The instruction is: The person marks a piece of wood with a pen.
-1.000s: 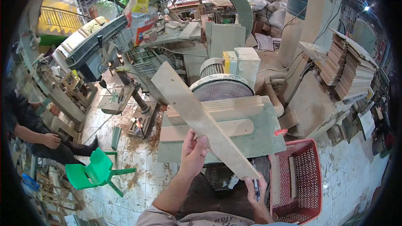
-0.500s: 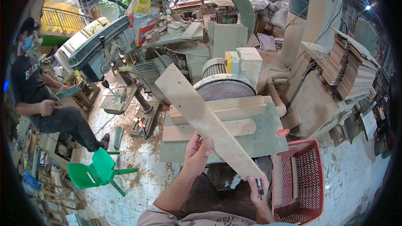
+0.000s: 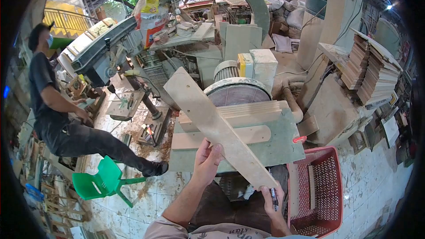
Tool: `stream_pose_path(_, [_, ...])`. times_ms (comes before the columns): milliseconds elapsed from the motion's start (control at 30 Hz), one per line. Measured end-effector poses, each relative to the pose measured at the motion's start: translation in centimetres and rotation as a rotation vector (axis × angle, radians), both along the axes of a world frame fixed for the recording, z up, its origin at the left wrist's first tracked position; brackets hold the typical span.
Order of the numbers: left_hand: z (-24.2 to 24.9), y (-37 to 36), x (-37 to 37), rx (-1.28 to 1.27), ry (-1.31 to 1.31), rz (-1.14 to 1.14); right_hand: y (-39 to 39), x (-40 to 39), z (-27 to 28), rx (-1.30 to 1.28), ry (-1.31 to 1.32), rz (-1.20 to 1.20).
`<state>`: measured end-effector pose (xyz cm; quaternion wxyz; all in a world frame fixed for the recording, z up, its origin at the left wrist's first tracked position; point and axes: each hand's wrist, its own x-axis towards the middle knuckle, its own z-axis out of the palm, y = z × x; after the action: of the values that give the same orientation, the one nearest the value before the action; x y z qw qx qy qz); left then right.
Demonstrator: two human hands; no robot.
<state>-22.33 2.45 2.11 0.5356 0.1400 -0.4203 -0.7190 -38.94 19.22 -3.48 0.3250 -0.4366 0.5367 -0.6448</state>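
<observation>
A long wooden board (image 3: 212, 124) with a rounded far end and small holes slants across the middle of the view. My left hand (image 3: 206, 163) grips its left edge near the middle, thumb on the face. My right hand (image 3: 271, 201) is closed around the near lower corner. Tucked in the same hand is a dark pen-like object (image 3: 275, 198). Beneath the raised board, another wooden board (image 3: 259, 134) with a rounded end lies on the green sander table (image 3: 283, 144), beside a stack of boards (image 3: 261, 114).
Behind the table stands a disc sander (image 3: 239, 92). To the right on the floor is a red plastic basket (image 3: 337, 186) with a wood strip inside. A green chair (image 3: 99, 181) stands left. A co-worker (image 3: 48, 102) is by the drill press (image 3: 106, 68).
The co-worker at the left has shifted right and turned, one leg now stretched out behind the green chair. My hands and the board have hardly moved.
</observation>
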Motion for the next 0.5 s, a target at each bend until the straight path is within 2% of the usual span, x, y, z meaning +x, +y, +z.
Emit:
stream_pose_path(233, [0.2, 0.0, 0.4, -0.02, 0.014, -0.014, -0.2, 0.1, 0.3, -0.033, -0.098, -0.009])
stream_pose_path(367, [0.2, -0.3, 0.6, -0.028, -0.015, -0.004, -0.3, -0.9, -1.5, -0.019, -0.094, -0.048])
stream_pose_path(433, [0.5, -0.5, 0.8, -0.044, -0.025, -0.016, -0.5, -1.0, -1.9, -0.022, -0.209, -0.126])
stream_pose_path(500, [1.3, -0.4, 0.9, 0.025, -0.035, 0.068, -0.6, -1.1, -1.0, -0.033, -0.298, -0.145])
